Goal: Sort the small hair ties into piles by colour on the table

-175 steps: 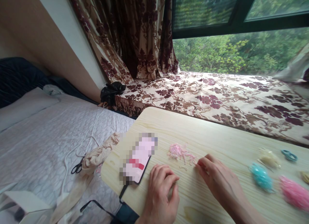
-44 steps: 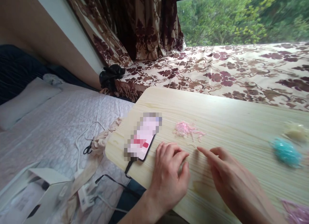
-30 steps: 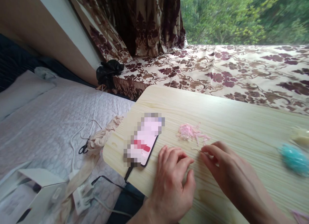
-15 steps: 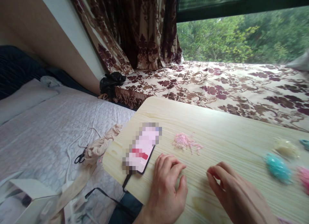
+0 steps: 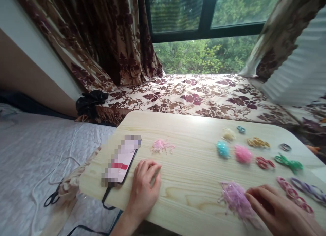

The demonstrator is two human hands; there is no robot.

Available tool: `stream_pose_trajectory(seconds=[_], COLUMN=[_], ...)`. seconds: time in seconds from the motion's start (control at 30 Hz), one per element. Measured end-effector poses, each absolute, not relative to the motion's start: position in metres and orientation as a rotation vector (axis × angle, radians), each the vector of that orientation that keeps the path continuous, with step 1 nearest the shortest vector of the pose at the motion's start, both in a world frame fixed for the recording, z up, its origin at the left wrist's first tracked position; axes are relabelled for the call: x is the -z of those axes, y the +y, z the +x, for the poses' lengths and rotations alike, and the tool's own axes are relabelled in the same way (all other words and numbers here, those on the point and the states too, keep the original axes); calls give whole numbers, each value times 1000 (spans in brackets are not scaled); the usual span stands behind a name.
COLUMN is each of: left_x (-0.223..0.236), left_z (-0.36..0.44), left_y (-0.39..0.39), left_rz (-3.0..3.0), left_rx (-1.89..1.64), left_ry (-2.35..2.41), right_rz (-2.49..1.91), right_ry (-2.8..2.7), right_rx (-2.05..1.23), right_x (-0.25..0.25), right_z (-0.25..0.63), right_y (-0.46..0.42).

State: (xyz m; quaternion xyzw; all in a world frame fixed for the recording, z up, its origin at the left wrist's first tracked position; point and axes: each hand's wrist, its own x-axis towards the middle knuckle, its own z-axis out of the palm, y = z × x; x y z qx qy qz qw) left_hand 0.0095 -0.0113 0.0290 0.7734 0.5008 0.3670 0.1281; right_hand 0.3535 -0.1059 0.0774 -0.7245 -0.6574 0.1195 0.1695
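My left hand (image 5: 145,185) rests on the pale wooden table (image 5: 188,181) with loosely bent fingers, thumb a little apart, holding nothing visible. Beside it lies a phone (image 5: 124,161) with a blurred screen, and beyond the fingertips is a small heap of thin pink strips (image 5: 161,146). My right hand (image 5: 272,205) is at the edge of a pile of thin lilac strips (image 5: 234,197). Its thumb and index fingertips come together there; whether a strip is between them cannot be made out. Past this hand lie a pink ringed chain (image 5: 292,193) and a purple ringed chain (image 5: 308,188).
Toward the back right are turquoise (image 5: 223,149), pink (image 5: 242,154) and cream (image 5: 228,134) bundles. Near them lie yellow (image 5: 258,142), red (image 5: 265,163) and green (image 5: 289,163) looped pieces. A black cable (image 5: 105,197) hangs over the table's left edge, beside the bed (image 5: 22,154).
The view has turned right, bringing the lilac pile and more coloured pieces into sight. My right hand has moved right to the lilac pile; my left hand stays near the phone.
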Motion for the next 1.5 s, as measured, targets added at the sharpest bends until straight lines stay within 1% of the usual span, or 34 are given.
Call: stream_pose_trajectory(seconds=[0.3,0.6,0.9,1.17,1.23,1.37,1.5], left_x=[-28,-27,-26,-23,-21,-13,-4], left_z=[9,7,6,4,3,-2,-8], left_y=[-12,-11,-11,-11,-9,-5,-1], left_rz=[2293,2310,2338,2373,2414,2523,2621], left_rx=[-1044,-1033,-1027,-1050,-1078,-1116,-1082], left_ry=[1476,1478,1491,1474,1453,1401,1367], right_rz=[-2053,-2008,-2124,-2076,-2057,-2117,-2261], right_ry=[-1837,-1815,-1803,-1871,-1885,-1775,-1730], right_rx=[-417,-312,-188,-292,-245,-24,32], right_x=[-77,-80,-74,-83,-87,-103,-113], right_z=[354,349,332,356,368,389,402], right_y=[-109,-107,-104,-103,-93,-50,6])
